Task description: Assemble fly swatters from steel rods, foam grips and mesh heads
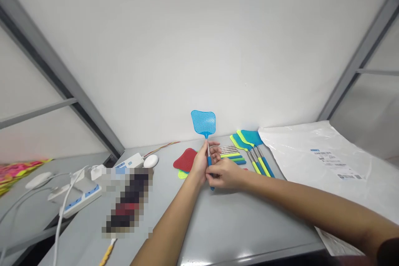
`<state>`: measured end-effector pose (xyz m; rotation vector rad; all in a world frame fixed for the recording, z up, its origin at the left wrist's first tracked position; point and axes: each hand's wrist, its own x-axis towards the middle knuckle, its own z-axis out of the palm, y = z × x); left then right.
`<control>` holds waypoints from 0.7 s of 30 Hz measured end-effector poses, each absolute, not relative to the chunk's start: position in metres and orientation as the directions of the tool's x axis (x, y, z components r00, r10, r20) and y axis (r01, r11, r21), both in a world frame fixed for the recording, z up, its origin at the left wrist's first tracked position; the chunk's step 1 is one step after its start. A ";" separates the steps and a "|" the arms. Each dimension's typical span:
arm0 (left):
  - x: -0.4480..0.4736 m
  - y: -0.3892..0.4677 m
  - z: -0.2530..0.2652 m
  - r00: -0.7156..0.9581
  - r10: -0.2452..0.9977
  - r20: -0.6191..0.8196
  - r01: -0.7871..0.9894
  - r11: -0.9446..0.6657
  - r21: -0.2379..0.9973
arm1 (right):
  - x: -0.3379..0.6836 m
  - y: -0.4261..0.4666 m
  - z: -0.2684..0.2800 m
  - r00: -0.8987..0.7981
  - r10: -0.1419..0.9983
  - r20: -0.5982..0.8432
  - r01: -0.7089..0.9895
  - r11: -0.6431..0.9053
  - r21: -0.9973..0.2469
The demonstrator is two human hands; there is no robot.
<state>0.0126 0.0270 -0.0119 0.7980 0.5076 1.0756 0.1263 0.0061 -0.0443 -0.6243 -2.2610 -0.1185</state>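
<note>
At the far left, bright pink-and-yellow material lies beside white power strips with blue socket faces and plugged-in white cables. Next on the grey bench come a dark, pixelated object, too obscured to name, and a round white disc. Red mesh swatter heads overlap a yellow-green one just left of the hands. Above the bench's middle, a blue mesh fly swatter stands nearly upright: the left hand has its fingers curled loosely around the metal rod, while the right hand pinches the blue handle lower down. Behind the right hand lie silver rods with green and blue handles, then yellow-green and blue swatters side by side, and a white plastic mailer.
</note>
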 end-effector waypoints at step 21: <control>0.020 0.017 -0.009 0.111 0.989 0.097 -0.457 -0.036 0.889 | 0.134 -0.003 -0.042 -0.531 0.462 0.710 0.421 0.871 -0.252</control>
